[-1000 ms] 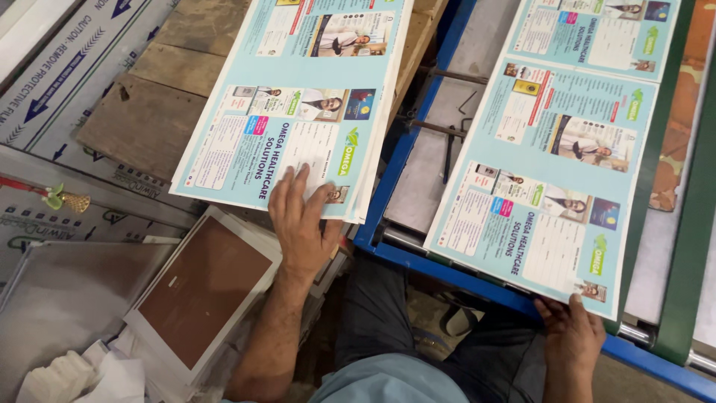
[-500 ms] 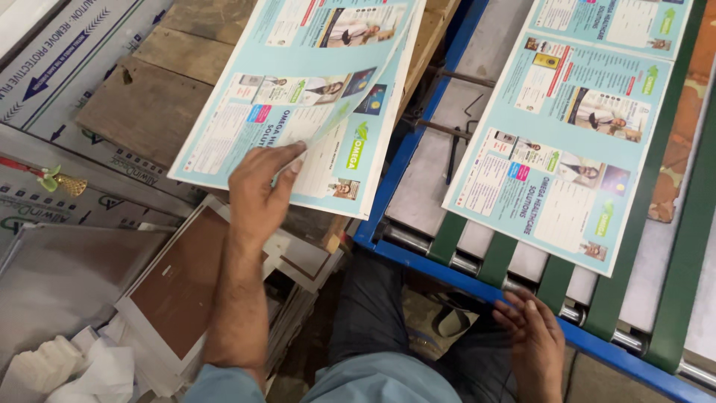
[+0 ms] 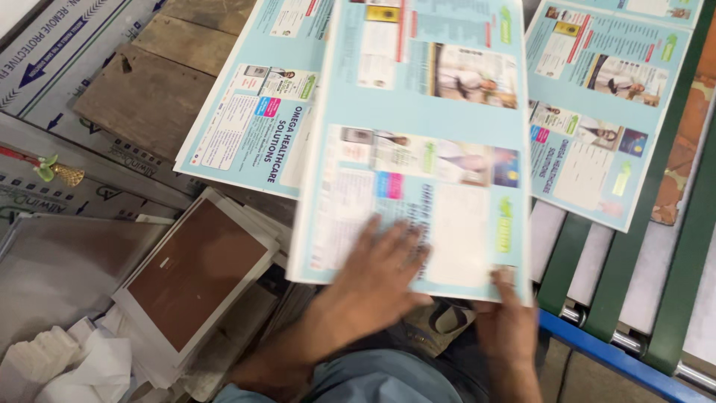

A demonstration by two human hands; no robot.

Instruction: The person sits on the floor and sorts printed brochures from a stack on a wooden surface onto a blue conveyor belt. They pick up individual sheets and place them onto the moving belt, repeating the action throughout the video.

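A large light-blue printed sheet [image 3: 418,142] hangs in mid-air between two stacks, blurred by motion. My left hand [image 3: 377,272] lies flat on its lower part, fingers spread. My right hand [image 3: 511,325] pinches the sheet's near right corner. Under it on the left lies a pile of the same printed sheets [image 3: 250,123] on wooden boards [image 3: 142,93]. Another such sheet [image 3: 604,97] rests on the green-belted conveyor [image 3: 679,246] at the right.
A stack of brown plates with white borders [image 3: 198,272] sits low on the left beside crumpled white cloth [image 3: 67,366]. Silver metal plates with blue arrows [image 3: 52,45] lean at the far left. A blue frame rail [image 3: 619,358] edges the conveyor.
A sheet has come off the conveyor and is swinging left toward the pile. Both hands moved inward onto its near edge. The camera view shifted right.
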